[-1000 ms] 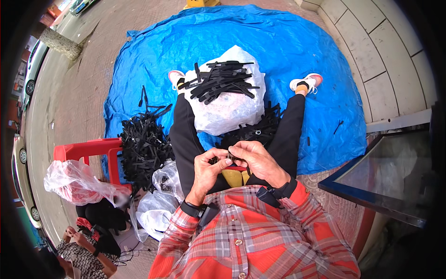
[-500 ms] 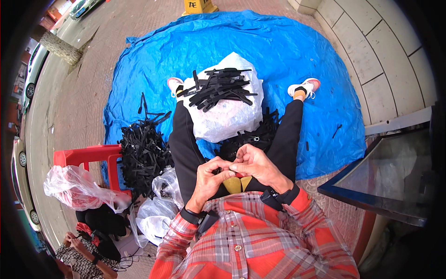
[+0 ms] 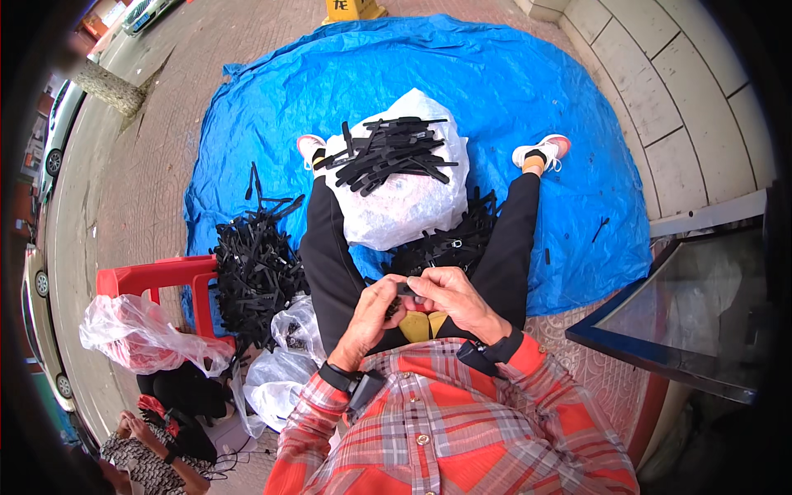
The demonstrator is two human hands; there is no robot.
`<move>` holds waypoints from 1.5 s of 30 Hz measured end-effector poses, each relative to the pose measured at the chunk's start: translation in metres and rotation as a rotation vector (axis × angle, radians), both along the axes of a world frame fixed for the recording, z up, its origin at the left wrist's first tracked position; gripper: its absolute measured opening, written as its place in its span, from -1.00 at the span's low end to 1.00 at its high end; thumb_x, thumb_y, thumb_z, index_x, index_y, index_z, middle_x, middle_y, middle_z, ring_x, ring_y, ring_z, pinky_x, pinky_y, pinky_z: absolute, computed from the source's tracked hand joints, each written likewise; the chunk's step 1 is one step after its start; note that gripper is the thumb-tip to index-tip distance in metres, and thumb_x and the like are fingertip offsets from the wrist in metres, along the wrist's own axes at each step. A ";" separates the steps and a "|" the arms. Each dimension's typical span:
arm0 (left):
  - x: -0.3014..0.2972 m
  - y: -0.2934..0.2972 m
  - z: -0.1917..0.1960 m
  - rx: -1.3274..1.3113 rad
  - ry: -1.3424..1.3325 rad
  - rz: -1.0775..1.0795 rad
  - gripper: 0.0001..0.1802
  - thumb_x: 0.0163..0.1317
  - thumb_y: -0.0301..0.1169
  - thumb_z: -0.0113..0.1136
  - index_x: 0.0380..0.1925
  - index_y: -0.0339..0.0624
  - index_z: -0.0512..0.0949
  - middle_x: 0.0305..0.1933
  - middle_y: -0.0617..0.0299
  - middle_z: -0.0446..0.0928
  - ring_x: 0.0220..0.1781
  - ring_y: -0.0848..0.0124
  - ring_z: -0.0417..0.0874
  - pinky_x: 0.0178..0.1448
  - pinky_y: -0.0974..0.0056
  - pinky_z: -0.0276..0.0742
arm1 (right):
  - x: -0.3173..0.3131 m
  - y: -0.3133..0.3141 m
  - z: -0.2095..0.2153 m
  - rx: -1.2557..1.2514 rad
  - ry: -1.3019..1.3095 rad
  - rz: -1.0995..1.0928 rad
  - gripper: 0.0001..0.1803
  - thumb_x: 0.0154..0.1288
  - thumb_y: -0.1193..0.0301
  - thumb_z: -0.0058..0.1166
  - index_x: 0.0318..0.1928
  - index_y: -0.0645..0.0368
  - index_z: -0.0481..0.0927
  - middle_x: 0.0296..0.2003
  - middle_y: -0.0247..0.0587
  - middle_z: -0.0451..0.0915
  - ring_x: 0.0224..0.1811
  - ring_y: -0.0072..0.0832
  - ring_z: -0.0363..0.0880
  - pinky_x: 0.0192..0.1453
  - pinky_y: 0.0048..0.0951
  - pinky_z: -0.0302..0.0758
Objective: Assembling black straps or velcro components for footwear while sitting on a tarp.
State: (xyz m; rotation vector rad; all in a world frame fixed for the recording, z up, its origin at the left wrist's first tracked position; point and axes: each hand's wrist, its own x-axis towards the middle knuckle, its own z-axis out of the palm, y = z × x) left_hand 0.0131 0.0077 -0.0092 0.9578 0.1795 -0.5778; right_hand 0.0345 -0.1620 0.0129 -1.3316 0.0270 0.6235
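My left hand (image 3: 373, 315) and my right hand (image 3: 456, 304) meet in front of my lap, both closed. Pinched between their fingertips is a small black strap piece (image 3: 403, 289); more dark material shows inside the curl of my left fingers, too small to make out. Just beyond the hands, a heap of black straps (image 3: 445, 250) with a few shiny bits lies between my legs. Farther out stands a stuffed white plastic bag (image 3: 404, 216), with a loose stack of flat black straps (image 3: 392, 157) on top.
A blue tarp (image 3: 569, 223) lies under my feet. On the left are a big pile of black straps (image 3: 256, 276), a red plastic stool (image 3: 157, 274) and clear plastic bags (image 3: 276, 388). Another person (image 3: 153, 445) sits at lower left. A blue-framed glass panel (image 3: 660, 313) stands on the right.
My fingers have shifted, and the small black piece now shows between the fingertips. My right hand has moved slightly lower, its fingers folding in closer to the left hand.
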 end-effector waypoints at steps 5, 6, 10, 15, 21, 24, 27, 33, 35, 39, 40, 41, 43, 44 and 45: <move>0.001 -0.011 0.013 0.345 -0.123 0.024 -0.83 0.30 -0.35 0.00 -0.38 -0.21 0.43 -0.60 0.34 0.44 -0.68 0.69 0.22 -0.63 0.53 0.07 | 0.003 0.000 -0.013 -0.313 -0.203 -0.067 -0.56 0.27 0.16 0.01 -0.61 0.24 0.48 -0.74 -0.43 0.37 -0.68 -0.76 0.26 -0.60 -0.63 0.21; 0.004 -0.009 0.012 0.365 -0.094 0.054 -0.82 0.28 -0.36 0.00 -0.41 -0.23 0.45 -0.62 0.35 0.44 -0.68 0.69 0.23 -0.62 0.52 0.09 | 0.004 -0.002 -0.010 -0.313 -0.202 -0.068 -0.56 0.27 0.16 0.01 -0.61 0.24 0.48 -0.74 -0.43 0.37 -0.68 -0.76 0.26 -0.60 -0.63 0.21; 0.009 -0.010 0.007 0.649 -0.227 0.091 -0.80 0.23 -0.40 0.04 -0.50 -0.30 0.49 -0.67 0.33 0.41 -0.66 0.63 0.28 -0.59 0.44 0.17 | 0.004 -0.011 -0.013 -0.155 -0.030 0.054 -0.65 0.31 0.26 -0.04 -0.53 0.26 0.52 -0.66 -0.41 0.43 -0.61 -0.74 0.33 -0.57 -0.61 0.25; 0.010 -0.016 -0.009 0.600 -0.173 0.026 -0.79 0.24 -0.35 0.05 -0.40 -0.30 0.51 -0.66 0.35 0.38 -0.67 0.59 0.30 -0.59 0.44 0.20 | 0.010 -0.021 -0.037 -0.501 -0.351 -0.006 -0.79 0.21 0.38 -0.02 -0.44 0.30 0.52 -0.58 -0.12 0.46 -0.57 -0.42 0.43 -0.47 -0.39 0.34; 0.019 0.008 -0.051 -0.086 0.422 0.110 -0.76 0.29 -0.43 -0.09 -0.09 -0.29 0.40 -0.24 0.11 0.52 -0.44 0.43 0.51 -0.45 0.45 0.39 | 0.067 -0.090 -0.108 -1.281 -0.848 0.142 -0.88 0.13 0.40 -0.04 -0.47 0.17 0.48 -0.45 -0.08 0.42 -0.37 -0.16 0.41 -0.25 -0.18 0.24; 0.025 0.014 -0.042 -0.104 0.427 0.016 -0.78 0.29 -0.45 -0.10 -0.10 -0.29 0.38 -0.25 0.08 0.53 -0.45 0.44 0.52 -0.44 0.46 0.41 | 0.119 -0.091 -0.120 -1.168 -0.784 0.048 -0.89 0.10 0.39 0.00 -0.41 0.16 0.47 -0.40 -0.07 0.42 -0.29 -0.11 0.41 -0.26 -0.12 0.28; 0.027 0.020 -0.044 -0.170 0.409 -0.003 -0.79 0.29 -0.50 -0.10 -0.11 -0.34 0.38 -0.22 0.03 0.53 -0.35 0.39 0.60 -0.35 0.45 0.52 | 0.172 -0.062 -0.135 -1.086 -0.810 -0.010 -0.88 0.10 0.40 0.02 -0.39 0.18 0.45 -0.38 -0.06 0.43 -0.24 -0.09 0.41 -0.25 -0.11 0.32; 0.035 0.028 -0.051 -0.163 0.516 0.094 -0.78 0.15 -0.65 -0.08 -0.20 -0.38 0.47 -0.25 0.01 0.56 -0.30 0.31 0.64 -0.26 0.38 0.62 | 0.223 -0.015 -0.148 -1.235 -0.867 0.004 -0.77 0.01 0.50 0.13 -0.29 0.23 0.41 -0.37 -0.05 0.46 -0.21 -0.11 0.42 -0.15 -0.17 0.37; 0.039 0.031 -0.051 -0.171 0.538 0.134 -0.80 0.14 -0.66 -0.07 -0.22 -0.37 0.46 -0.27 0.00 0.56 -0.31 0.32 0.64 -0.28 0.39 0.62 | 0.224 -0.011 -0.148 -1.220 -0.839 0.017 -0.77 0.00 0.50 0.13 -0.30 0.23 0.40 -0.33 -0.03 0.46 -0.19 -0.10 0.43 -0.14 -0.16 0.38; 0.042 0.030 -0.050 -0.112 0.517 0.182 -0.86 0.22 -0.53 0.00 -0.25 -0.34 0.47 -0.34 0.05 0.56 -0.32 0.36 0.65 -0.31 0.42 0.62 | 0.208 -0.019 -0.141 -0.915 -0.492 0.001 -0.65 -0.01 0.53 0.14 -0.19 0.23 0.33 -0.36 -0.13 0.45 -0.29 -0.27 0.45 -0.21 -0.23 0.40; 0.041 0.032 -0.050 -0.103 0.474 0.184 -0.85 0.25 -0.47 0.01 -0.24 -0.33 0.47 -0.37 0.07 0.56 -0.31 0.36 0.65 -0.30 0.43 0.61 | 0.204 -0.020 -0.134 -0.679 -0.277 -0.003 -0.60 -0.01 0.54 0.14 -0.14 0.22 0.30 -0.41 -0.18 0.43 -0.35 -0.35 0.45 -0.25 -0.27 0.41; 0.040 0.033 -0.050 -0.093 0.448 0.156 -0.80 0.29 -0.38 -0.01 -0.26 -0.31 0.46 -0.39 0.09 0.55 -0.32 0.36 0.65 -0.31 0.43 0.61 | 0.200 -0.022 -0.127 -0.570 -0.130 0.047 -0.53 0.08 0.51 0.13 -0.01 0.19 0.24 -0.55 -0.33 0.37 -0.63 -0.62 0.36 -0.58 -0.54 0.32; 0.037 0.036 -0.051 -0.157 0.433 0.157 -0.80 0.29 -0.37 -0.01 -0.26 -0.31 0.46 -0.36 0.09 0.55 -0.33 0.36 0.65 -0.32 0.43 0.61 | 0.182 -0.021 -0.100 -0.422 -0.011 0.023 -0.52 0.12 0.50 0.11 0.03 0.17 0.22 -0.55 -0.34 0.37 -0.64 -0.64 0.36 -0.60 -0.58 0.30; 0.034 0.038 -0.053 -0.216 0.421 0.160 -0.79 0.30 -0.36 -0.01 -0.26 -0.31 0.46 -0.34 0.08 0.55 -0.33 0.36 0.65 -0.32 0.43 0.61 | 0.175 -0.019 -0.091 -0.269 0.112 0.001 -0.50 0.15 0.49 0.09 0.08 0.14 0.19 -0.55 -0.34 0.37 -0.66 -0.66 0.35 -0.62 -0.61 0.28; 0.035 0.037 -0.049 -0.196 0.398 0.150 -0.75 0.31 -0.33 -0.04 -0.20 -0.32 0.45 -0.29 0.06 0.55 -0.32 0.34 0.65 -0.29 0.39 0.62 | 0.172 -0.024 -0.088 -0.199 0.070 0.031 -0.55 0.20 0.50 0.04 0.09 0.18 0.25 -0.50 -0.35 0.40 -0.63 -0.66 0.38 -0.63 -0.65 0.29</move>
